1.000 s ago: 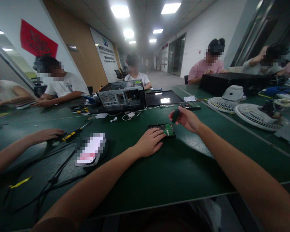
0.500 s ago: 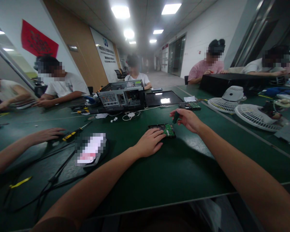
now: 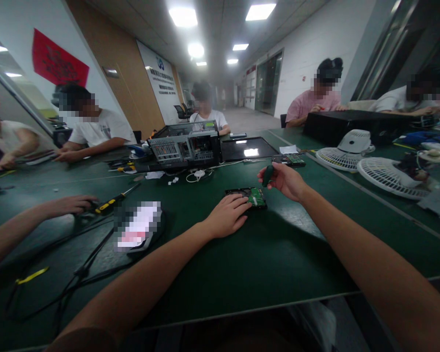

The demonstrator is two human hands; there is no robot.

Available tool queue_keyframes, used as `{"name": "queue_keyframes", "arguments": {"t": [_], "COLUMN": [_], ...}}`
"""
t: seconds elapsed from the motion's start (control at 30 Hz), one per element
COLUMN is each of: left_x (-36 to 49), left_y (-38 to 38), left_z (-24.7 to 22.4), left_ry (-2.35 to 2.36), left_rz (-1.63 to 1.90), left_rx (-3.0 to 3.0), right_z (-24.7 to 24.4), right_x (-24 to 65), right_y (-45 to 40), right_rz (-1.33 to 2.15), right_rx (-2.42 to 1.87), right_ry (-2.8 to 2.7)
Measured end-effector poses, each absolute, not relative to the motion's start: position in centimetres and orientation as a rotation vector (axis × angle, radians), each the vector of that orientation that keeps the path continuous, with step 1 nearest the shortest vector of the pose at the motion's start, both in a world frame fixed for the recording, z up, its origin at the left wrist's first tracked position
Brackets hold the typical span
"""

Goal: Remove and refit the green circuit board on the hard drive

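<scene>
**Hard drive beneath the left fingers**

The hard drive [image 3: 257,199] is covered partly by the spread fingers of the left hand [image 3: 227,215], flat on the green table [image 3: 220,269]. Just beyond, a dark green handle [image 3: 267,176] is pinched in the right hand's [image 3: 288,182] fingers, above the drive's right end.

Your left hand [image 3: 229,215] and right hand [image 3: 286,182] are bare; both your forearms are bare too. At the near left, a dark, rounded edge [image 3: 86,339] crosses your upper arm, seemingly a sleeve; its fabric is too dim to tell.
</scene>
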State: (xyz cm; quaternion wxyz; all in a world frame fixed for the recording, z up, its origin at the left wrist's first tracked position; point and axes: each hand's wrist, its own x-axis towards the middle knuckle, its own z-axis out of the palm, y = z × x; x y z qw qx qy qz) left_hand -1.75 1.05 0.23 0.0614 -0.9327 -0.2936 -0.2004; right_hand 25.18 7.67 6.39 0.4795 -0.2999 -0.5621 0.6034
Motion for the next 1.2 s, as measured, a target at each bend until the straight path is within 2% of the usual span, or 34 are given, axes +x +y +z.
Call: {"name": "queue_keyframes", "arguments": {"t": [0.6,1.07,1.2], "left_x": [-1.76,-1.75,-1.76], "left_y": [0.9,0.77,0.65], "left_z": [0.38,0.58,0.69], "left_ry": [-0.902,-0.903,-0.904], "left_rz": [-0.583,-0.591,-0.589], "left_rx": [-2.821,-2.833,-2.834], "right_z": [6.5,6.53,6.51], "right_x": [25.25,25.0,24.92], "right_y": [7.49,7.42,7.26], "right_rz": [1.333,1.49,1.436], "right_rx": [-0.775,-0.709,-0.727], "right_ry": [-1.459,-1.38,-1.401]}}
